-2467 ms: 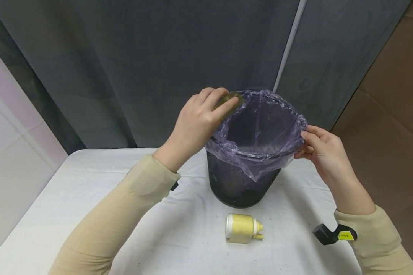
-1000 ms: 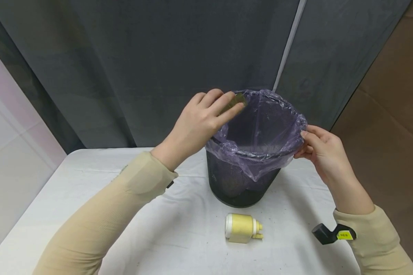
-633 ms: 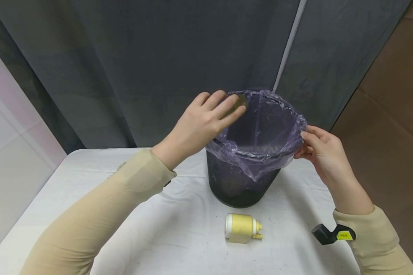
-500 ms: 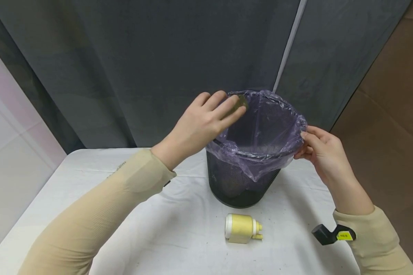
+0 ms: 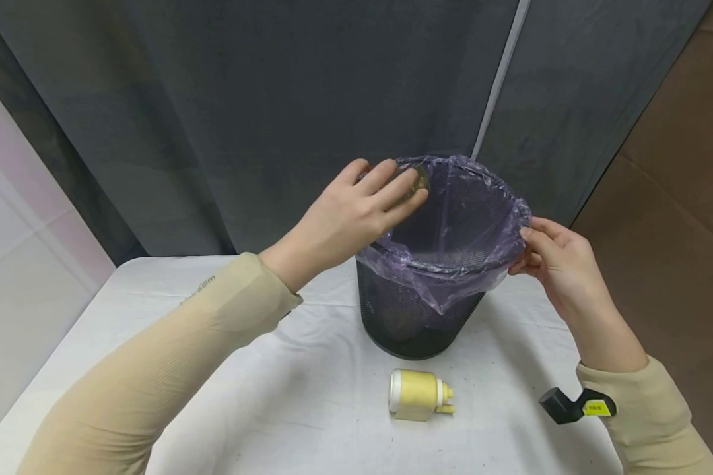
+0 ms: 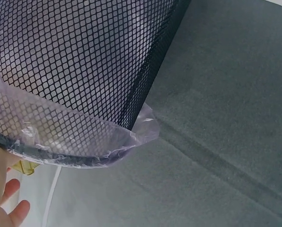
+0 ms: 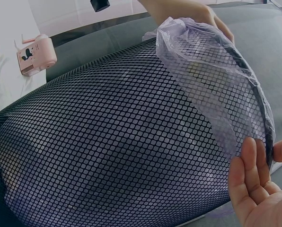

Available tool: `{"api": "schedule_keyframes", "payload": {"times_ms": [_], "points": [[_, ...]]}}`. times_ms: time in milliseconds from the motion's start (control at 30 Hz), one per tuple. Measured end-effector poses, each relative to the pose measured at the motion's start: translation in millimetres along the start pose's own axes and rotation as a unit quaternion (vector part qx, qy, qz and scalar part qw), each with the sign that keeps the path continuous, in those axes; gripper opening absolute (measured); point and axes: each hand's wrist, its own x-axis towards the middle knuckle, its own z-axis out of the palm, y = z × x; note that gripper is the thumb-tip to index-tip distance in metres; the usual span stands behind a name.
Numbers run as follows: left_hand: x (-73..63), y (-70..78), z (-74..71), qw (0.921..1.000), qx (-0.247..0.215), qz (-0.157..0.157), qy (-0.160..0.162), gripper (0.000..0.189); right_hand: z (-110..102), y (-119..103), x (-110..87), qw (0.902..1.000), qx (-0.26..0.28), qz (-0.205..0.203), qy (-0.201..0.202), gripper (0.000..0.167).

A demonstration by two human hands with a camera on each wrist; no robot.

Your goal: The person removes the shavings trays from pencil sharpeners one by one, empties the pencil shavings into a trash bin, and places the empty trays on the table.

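Note:
A black mesh waste bin [image 5: 422, 336] stands on the table, lined with a thin purple plastic bag [image 5: 445, 290] folded over its rim. At the bin's left rim my left hand [image 5: 356, 211] reaches over the opening and holds a small yellowish see-through thing [image 5: 419, 179]; most of it is behind the fingers, so its kind is unclear. A bit of this thing [image 6: 25, 166] shows beside the fingertips in the left wrist view. On the right side my right hand [image 5: 561, 264] pinches the bag and rim, thumb on one side, fingers [image 7: 249, 161] on the mesh outside.
A yellow and white bottle-like container [image 5: 416, 394] lies on the white table cloth [image 5: 309, 409] in front of the bin. The right wrist view shows a small pink box-shaped object [image 7: 37, 56] farther left. A grey curtain [image 5: 333, 79] hangs behind the table.
My left hand has shifted slightly right and down over the bin opening with the yellowish thing, and its forearm has swung left. My right hand, the bin and the yellow container have stayed put.

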Motion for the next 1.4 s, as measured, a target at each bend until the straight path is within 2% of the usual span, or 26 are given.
{"api": "schedule_keyframes", "payload": {"times_ms": [600, 1400], "points": [[2.8, -0.9, -3.7, 0.9971, 0.049, 0.054, -0.023, 0.045, -0.2, 0.9, -0.6, 1.0, 0.003, -0.002, 0.001, 0.025], [5.2, -3.8, -3.5, 0.9919, 0.074, 0.103, 0.001, 0.039, 1.9, 1.5, 1.2, 1.0, 0.0, 0.001, 0.007, 0.025]]}}
